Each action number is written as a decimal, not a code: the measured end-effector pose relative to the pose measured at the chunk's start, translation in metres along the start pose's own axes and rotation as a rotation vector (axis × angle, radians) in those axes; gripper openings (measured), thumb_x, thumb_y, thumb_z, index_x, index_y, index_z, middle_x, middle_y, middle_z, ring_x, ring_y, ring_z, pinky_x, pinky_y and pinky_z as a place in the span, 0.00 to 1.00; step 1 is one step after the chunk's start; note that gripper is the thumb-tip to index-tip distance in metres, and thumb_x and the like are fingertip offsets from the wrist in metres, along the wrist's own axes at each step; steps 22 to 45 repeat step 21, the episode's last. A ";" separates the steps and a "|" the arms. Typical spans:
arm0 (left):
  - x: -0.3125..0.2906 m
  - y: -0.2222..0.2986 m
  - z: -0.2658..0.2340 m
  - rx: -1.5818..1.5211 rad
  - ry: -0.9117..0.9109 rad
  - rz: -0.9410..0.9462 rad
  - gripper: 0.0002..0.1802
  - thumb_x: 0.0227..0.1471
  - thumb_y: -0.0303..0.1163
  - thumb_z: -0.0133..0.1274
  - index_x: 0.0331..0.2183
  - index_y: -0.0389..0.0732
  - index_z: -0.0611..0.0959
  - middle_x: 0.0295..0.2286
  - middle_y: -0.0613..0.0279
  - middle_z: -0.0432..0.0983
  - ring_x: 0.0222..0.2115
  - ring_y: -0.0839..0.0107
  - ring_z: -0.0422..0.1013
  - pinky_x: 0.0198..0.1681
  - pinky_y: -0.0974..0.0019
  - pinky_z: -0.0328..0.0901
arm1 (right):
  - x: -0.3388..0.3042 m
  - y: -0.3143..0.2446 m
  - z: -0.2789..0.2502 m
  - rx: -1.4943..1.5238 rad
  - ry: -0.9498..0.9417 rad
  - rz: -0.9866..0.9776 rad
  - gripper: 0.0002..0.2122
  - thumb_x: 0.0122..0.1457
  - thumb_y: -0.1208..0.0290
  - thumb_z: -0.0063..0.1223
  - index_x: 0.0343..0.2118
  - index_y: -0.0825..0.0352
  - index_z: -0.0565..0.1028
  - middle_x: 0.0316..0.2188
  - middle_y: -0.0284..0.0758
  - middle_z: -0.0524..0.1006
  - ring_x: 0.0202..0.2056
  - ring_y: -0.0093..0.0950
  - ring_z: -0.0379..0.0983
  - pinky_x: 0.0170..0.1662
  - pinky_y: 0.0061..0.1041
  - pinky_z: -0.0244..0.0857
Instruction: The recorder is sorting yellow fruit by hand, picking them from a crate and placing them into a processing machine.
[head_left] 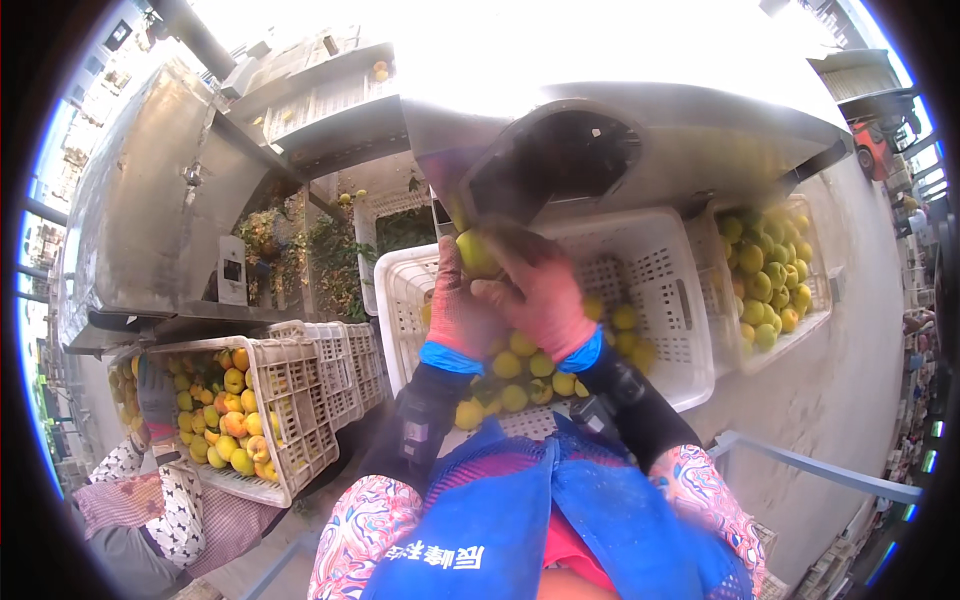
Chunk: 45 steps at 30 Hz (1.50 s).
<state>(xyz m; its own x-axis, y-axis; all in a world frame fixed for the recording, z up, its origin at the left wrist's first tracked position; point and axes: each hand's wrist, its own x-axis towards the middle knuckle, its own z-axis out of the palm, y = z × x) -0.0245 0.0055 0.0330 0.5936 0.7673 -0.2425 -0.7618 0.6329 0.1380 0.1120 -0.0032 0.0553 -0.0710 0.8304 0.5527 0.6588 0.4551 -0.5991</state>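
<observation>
A yellow-green peach (477, 255) is held up between my two hands, over the far left part of a white plastic crate (655, 290). My left hand (462, 312), in a coral glove with a blue cuff, closes on the peach from the left. From the right, my right hand (552, 305), gloved the same way, has its thumb and blurred fingers around the fruit. Several yellow-green peaches (512, 365) lie in the crate below my wrists. Just beyond my hands is the dark opening (560, 160) of a metal machine.
At the left, a co-worker's grey-gloved hand (157, 395) reaches into a crate of yellow and reddish peaches (230, 420). Another crate of peaches (765, 270) stands at the right. The metal machine housing (720, 120) overhangs my crate. A pale blue rail (815, 468) runs at lower right.
</observation>
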 end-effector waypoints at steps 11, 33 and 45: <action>0.030 -0.016 -0.094 1.101 0.110 0.208 0.24 0.62 0.44 0.50 0.54 0.40 0.76 0.56 0.49 0.67 0.57 0.59 0.65 0.60 0.57 0.59 | 0.011 0.023 0.000 -0.306 0.151 0.093 0.32 0.50 0.61 0.64 0.57 0.70 0.69 0.49 0.50 0.75 0.47 0.51 0.72 0.49 0.45 0.66; 0.031 -0.107 -0.210 2.521 -0.096 -0.405 0.55 0.43 0.52 0.64 0.68 0.53 0.56 0.66 0.48 0.51 0.65 0.43 0.49 0.65 0.34 0.46 | 0.039 0.113 -0.036 -0.067 -0.151 -0.134 0.28 0.57 0.60 0.61 0.60 0.58 0.69 0.59 0.47 0.69 0.61 0.44 0.64 0.63 0.44 0.58; 0.031 -0.107 -0.210 2.521 -0.096 -0.405 0.55 0.43 0.52 0.64 0.68 0.53 0.56 0.66 0.48 0.51 0.65 0.43 0.49 0.65 0.34 0.46 | 0.039 0.113 -0.036 -0.067 -0.151 -0.134 0.28 0.57 0.60 0.61 0.60 0.58 0.69 0.59 0.47 0.69 0.61 0.44 0.64 0.63 0.44 0.58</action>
